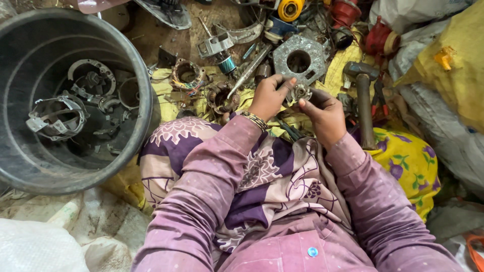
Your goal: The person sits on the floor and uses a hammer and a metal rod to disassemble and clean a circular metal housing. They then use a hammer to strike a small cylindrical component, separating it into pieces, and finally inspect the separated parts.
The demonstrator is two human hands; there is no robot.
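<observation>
L hand & R hand both gripping small metal motor part, hammer just R, black tub w/ scrap far L

A scrap-dismantling workshop on a dirt floor: at nine o'clock a big black tub holds stripped metal parts, at twelve lie motor coils and a perforated plate, and at two a hammer and sacks.

Tub matt black plastic; hammer dull metal head, worn wood handle; sleeves soft pink cloth.
</observation>
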